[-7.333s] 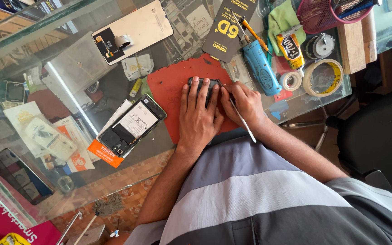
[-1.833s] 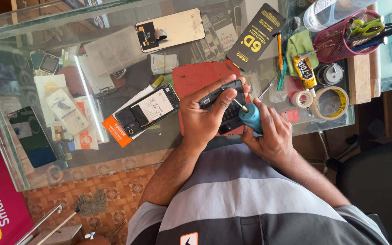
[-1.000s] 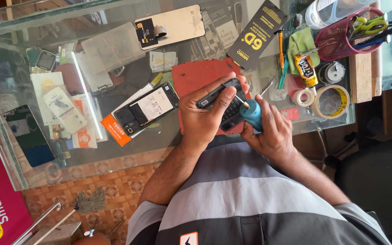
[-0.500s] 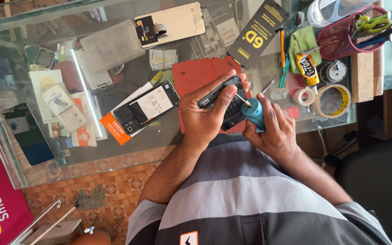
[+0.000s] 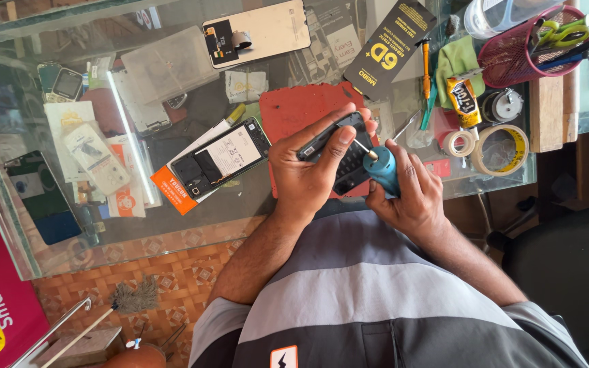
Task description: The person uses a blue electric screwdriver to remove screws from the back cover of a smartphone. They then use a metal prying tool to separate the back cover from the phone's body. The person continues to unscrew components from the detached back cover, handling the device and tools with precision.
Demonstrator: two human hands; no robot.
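Left hand: the left hand (image 5: 308, 170) is curled round a dark phone (image 5: 343, 153), thumb laid along its near edge, fingers wrapped over the far edge, so it is pinched between thumb and fingers.
Right hand: the right hand (image 5: 410, 197) is closed round a blue-handled screwdriver (image 5: 380, 167), fingers pressed together on the handle.
Tool tip: the thin metal shaft points at the phone just beside the left thumb tip; whether it touches is hard to tell.
Phone's place: lifted over a red mat (image 5: 301, 112), which lies just past the left fingers.
Left of the left fingers: another opened phone (image 5: 221, 157) lies flat on the glass table (image 5: 172, 218).
Beyond the right fingers: tape rolls (image 5: 499, 148) and a yellow glue tube (image 5: 463, 102).
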